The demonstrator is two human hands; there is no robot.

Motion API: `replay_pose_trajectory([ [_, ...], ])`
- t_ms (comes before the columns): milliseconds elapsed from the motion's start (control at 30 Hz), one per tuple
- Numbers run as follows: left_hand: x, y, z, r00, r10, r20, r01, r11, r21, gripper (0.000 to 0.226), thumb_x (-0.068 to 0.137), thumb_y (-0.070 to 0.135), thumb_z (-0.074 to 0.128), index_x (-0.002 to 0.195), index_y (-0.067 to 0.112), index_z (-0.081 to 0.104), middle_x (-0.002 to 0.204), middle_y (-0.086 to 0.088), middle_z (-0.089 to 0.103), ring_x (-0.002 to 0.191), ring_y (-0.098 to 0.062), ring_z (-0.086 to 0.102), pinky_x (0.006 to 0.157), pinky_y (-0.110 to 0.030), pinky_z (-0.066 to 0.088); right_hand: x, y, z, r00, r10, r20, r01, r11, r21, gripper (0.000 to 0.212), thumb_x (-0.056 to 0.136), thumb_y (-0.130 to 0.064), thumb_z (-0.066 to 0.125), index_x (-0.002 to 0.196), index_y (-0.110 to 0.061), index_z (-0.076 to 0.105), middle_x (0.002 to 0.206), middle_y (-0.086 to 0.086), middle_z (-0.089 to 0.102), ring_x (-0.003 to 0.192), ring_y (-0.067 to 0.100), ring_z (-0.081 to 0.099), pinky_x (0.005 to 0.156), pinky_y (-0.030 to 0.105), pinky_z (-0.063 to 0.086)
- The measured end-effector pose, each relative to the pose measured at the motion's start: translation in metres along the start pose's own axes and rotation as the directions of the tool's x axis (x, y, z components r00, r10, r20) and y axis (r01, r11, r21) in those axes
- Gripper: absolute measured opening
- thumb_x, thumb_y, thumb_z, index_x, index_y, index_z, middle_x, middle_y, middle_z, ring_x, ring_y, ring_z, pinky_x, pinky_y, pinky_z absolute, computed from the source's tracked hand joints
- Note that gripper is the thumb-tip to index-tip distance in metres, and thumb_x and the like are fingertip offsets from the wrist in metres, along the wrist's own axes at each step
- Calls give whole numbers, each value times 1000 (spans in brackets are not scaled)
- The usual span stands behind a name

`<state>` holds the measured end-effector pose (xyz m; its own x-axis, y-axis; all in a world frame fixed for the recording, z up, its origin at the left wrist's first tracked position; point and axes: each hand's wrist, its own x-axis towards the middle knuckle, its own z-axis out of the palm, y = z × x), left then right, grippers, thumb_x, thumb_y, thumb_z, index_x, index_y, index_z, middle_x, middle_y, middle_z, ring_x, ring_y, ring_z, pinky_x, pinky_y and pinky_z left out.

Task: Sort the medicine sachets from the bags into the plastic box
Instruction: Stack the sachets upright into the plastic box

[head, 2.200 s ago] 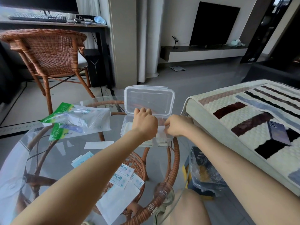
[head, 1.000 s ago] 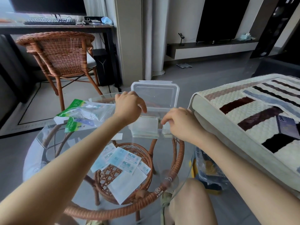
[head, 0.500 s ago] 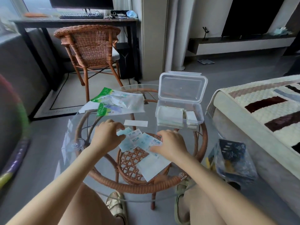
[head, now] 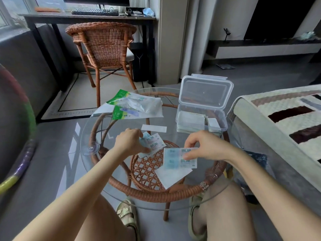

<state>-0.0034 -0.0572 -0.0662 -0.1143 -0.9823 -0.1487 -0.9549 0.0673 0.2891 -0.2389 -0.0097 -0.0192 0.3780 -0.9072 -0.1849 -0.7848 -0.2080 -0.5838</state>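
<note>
Soft daylight comes in from the window at the upper left (head: pixel 10 11), so the room is evenly bright with faint shadows; the round clear glass tabletop (head: pixel 104 174) shows pale glare, edges bend with wide-angle distortion, and the multicoloured hoop at the left (head: pixel 31 119) is blurred

Head camera — angled down, close over glass table (head: pixel 156 194).

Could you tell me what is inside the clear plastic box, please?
The clear plastic box holds a wide stack of pale sachets and a narrower stack at its right; lower layers are covered.
</note>
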Motion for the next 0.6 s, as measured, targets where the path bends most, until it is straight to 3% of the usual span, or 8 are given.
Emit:
replay_pose_trajectory([
  [100,4,7,-8,996,-26,84,21,998,62,71,62,48,79,119,15,53,114,-5,61,101,-25,57,86,-39,51,-6,0,7,990,-35,139,51,993,-109,16,72,-33,78,67,-32,63,109,-7,62,103,11,53,90,32,43],
  [200,8,14,-16,986,-67,150,54,994,94,70,63,47,79,119,15,52,113,-2,61,100,-24,57,86,-36,49,-4,-2,25,984,-89,155,133,943,-304,16,74,-34,77,83,-25,68,121,-13,51,113,8,37,99,28,33],
  [300,8,17,-19,980,-72,185,58,995,79,65,65,42,79,118,16,54,114,-1,61,95,-21,54,85,-34,47,-1,-8,33,983,-124,133,167,910,-380,22,73,-34,77,89,-27,63,116,-11,49,111,11,37,98,29,31],
  [467,4,14,-25,999,-9,44,13,997,-81,30,79,21,68,108,13,64,108,-4,64,88,-18,55,74,-29,50,2,-11,31,984,-108,143,156,908,-388,53,70,-37,78,115,-30,50,99,-12,44,97,9,34,89,27,28],
  [600,-7,11,-42,998,61,26,-51,954,-294,14,85,22,64,96,15,68,88,2,64,74,-10,54,61,-20,42,7,-12,32,979,-145,141,195,863,-467,50,67,-43,78,110,-31,56,99,-10,41,97,8,29,89,27,24],
])
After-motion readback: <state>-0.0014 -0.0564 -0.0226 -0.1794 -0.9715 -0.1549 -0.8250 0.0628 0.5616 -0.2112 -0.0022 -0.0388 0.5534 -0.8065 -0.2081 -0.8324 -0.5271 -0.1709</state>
